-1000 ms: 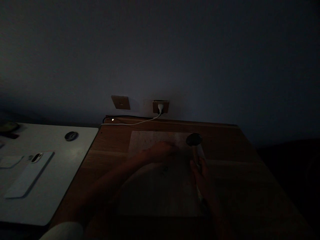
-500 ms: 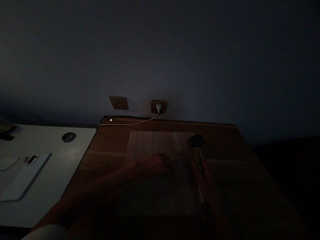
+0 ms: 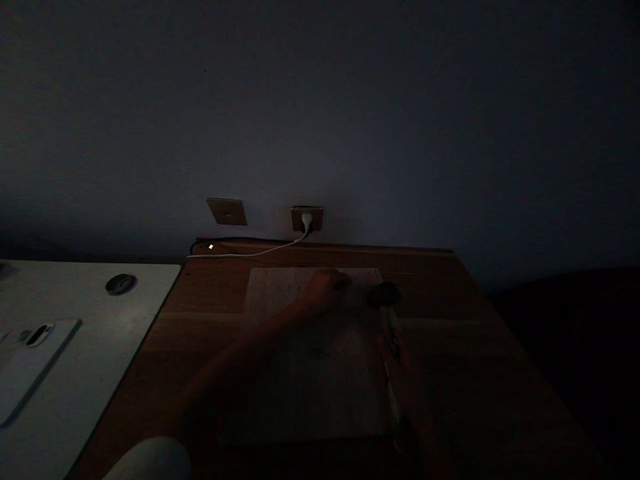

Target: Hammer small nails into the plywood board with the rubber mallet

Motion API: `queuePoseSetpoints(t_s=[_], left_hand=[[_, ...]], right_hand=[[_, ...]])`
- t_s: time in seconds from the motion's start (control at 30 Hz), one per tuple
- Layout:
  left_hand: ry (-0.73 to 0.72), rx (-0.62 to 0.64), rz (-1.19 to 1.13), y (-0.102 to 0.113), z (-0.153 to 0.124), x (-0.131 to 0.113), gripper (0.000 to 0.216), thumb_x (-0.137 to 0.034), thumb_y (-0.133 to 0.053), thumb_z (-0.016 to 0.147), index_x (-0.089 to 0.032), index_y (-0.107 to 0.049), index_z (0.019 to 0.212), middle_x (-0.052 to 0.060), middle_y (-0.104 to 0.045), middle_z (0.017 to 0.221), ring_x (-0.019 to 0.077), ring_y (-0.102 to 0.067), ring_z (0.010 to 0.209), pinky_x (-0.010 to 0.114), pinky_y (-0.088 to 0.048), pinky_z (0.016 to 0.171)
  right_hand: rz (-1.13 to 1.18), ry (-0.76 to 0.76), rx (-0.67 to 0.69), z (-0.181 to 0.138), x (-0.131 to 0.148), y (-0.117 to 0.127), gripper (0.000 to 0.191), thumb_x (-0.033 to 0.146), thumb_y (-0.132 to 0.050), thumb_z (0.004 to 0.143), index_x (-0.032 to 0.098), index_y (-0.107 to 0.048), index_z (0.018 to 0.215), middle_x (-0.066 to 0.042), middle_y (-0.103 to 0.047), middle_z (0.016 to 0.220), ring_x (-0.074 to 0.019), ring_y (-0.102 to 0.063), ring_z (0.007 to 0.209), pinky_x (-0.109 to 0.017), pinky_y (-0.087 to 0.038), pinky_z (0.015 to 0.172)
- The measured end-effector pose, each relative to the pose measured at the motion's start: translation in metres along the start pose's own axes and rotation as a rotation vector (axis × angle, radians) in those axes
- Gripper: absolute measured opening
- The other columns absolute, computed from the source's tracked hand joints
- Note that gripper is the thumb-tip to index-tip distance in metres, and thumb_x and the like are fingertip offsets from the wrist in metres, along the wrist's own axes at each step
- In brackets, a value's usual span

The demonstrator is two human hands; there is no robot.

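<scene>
The room is very dark. A pale wooden board (image 3: 280, 393) lies on a brown wooden table (image 3: 475, 360). My left hand (image 3: 325, 291) reaches to the board's far edge with fingers curled together as in a pinch; what they hold is too small and dark to make out. My right hand (image 3: 403, 363) is wrapped round the handle of a hammer, whose dark head (image 3: 384, 294) hovers just right of my left hand, near the board's far right corner.
A white table (image 3: 100, 373) adjoins on the left, with a phone (image 3: 25, 360) and a small round dark object (image 3: 121, 284) on it. A wall switch (image 3: 227, 211) and a socket with a white plug (image 3: 307, 220) and cable sit behind the table.
My left hand drew back toward the board's middle, then moved out to its far edge. The hammer head has come slightly left and lower, closer to that hand. The view shifted a little.
</scene>
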State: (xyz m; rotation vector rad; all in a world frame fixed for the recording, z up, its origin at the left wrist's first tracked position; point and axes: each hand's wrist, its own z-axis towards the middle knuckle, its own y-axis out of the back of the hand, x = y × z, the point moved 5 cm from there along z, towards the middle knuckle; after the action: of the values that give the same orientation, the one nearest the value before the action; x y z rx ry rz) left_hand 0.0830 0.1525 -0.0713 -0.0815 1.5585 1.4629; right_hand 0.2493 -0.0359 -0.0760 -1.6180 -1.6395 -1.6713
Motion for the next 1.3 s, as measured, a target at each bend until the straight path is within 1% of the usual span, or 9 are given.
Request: queuePoseSetpoints(t_s=[0.1,0.27,0.4,0.57,0.7,0.9,1.0,1.13,1.3], left_hand=[[-0.016,0.003,-0.009,-0.004,-0.002,0.000,0.031,-0.009,-0.064,0.085,-0.018,-0.080,0.111,0.009,-0.079,0.107,0.0226,-0.072,0.102,0.034,-0.055,0.096],[-0.057,-0.008,0.022,-0.005,-0.004,0.000,0.029,-0.011,-0.065,0.088,-0.019,-0.079,0.112,0.009,-0.079,0.106,0.0222,-0.071,0.101,0.034,-0.055,0.095],[-0.064,-0.011,0.055,-0.005,-0.005,-0.001,0.028,-0.010,-0.064,0.088,-0.018,-0.079,0.110,0.010,-0.078,0.105,0.0222,-0.071,0.101,0.034,-0.055,0.096],[-0.087,0.008,0.071,-0.003,-0.005,-0.007,0.025,-0.011,-0.065,0.089,-0.016,-0.079,0.109,0.011,-0.077,0.106,0.0241,-0.070,0.105,0.036,-0.054,0.100],[-0.091,0.013,0.046,-0.004,-0.005,-0.009,0.025,-0.011,-0.063,0.090,-0.017,-0.080,0.108,0.012,-0.077,0.112,0.0239,-0.071,0.107,0.035,-0.054,0.100],[0.056,-0.006,-0.079,-0.005,-0.005,0.000,0.044,-0.008,-0.061,0.086,-0.016,-0.068,0.129,0.009,-0.079,0.110,0.0225,-0.074,0.101,0.034,-0.058,0.093],[0.069,-0.002,-0.118,-0.004,-0.005,0.000,0.046,-0.006,-0.061,0.083,-0.017,-0.067,0.128,0.008,-0.079,0.111,0.0208,-0.075,0.100,0.031,-0.058,0.090],[0.072,-0.015,-0.134,-0.002,-0.006,-0.002,0.042,-0.008,-0.062,0.083,-0.018,-0.067,0.123,0.008,-0.079,0.111,0.0210,-0.074,0.100,0.032,-0.058,0.091],[0.088,-0.024,-0.137,-0.005,-0.005,0.002,0.042,-0.011,-0.063,0.085,-0.017,-0.065,0.127,0.009,-0.077,0.115,0.0212,-0.073,0.099,0.032,-0.058,0.090]], right_hand=[[0.008,0.010,0.026,-0.001,0.001,-0.001,0.068,0.076,-0.054,0.084,0.021,-0.067,0.122,-0.004,-0.072,0.081,-0.0268,-0.069,0.076,-0.035,-0.051,0.065],[-0.006,0.013,0.044,0.002,-0.010,-0.004,0.063,0.073,-0.053,0.087,0.022,-0.068,0.119,-0.002,-0.069,0.074,-0.0248,-0.067,0.069,-0.034,-0.049,0.059],[-0.020,0.026,-0.010,0.004,-0.015,-0.001,0.064,0.073,-0.056,0.085,0.023,-0.069,0.123,-0.005,-0.074,0.087,-0.0279,-0.071,0.083,-0.036,-0.053,0.068],[-0.040,0.036,-0.025,0.003,-0.009,0.000,0.067,0.074,-0.056,0.084,0.022,-0.070,0.124,-0.011,-0.076,0.104,-0.0316,-0.071,0.100,-0.040,-0.055,0.081],[-0.043,0.093,0.006,0.003,0.001,-0.001,0.065,0.072,-0.054,0.087,0.023,-0.069,0.125,-0.009,-0.077,0.106,-0.0301,-0.071,0.101,-0.039,-0.055,0.083],[-0.062,0.148,0.031,0.012,0.020,-0.012,0.066,0.069,-0.056,0.087,0.020,-0.067,0.131,-0.009,-0.076,0.095,-0.0301,-0.072,0.093,-0.039,-0.055,0.078],[-0.057,0.140,0.069,0.013,0.030,-0.020,0.069,0.067,-0.057,0.086,0.017,-0.066,0.132,-0.006,-0.073,0.079,-0.0279,-0.070,0.075,-0.037,-0.053,0.066],[-0.031,0.087,0.132,0.008,0.038,-0.028,0.077,0.070,-0.055,0.086,0.015,-0.060,0.140,0.005,-0.056,0.053,-0.0204,-0.056,0.047,-0.032,-0.042,0.049],[-0.014,0.086,0.143,0.001,0.049,-0.028,0.077,0.070,-0.055,0.084,0.013,-0.059,0.136,0.008,-0.049,0.050,-0.0179,-0.050,0.042,-0.030,-0.038,0.044]])
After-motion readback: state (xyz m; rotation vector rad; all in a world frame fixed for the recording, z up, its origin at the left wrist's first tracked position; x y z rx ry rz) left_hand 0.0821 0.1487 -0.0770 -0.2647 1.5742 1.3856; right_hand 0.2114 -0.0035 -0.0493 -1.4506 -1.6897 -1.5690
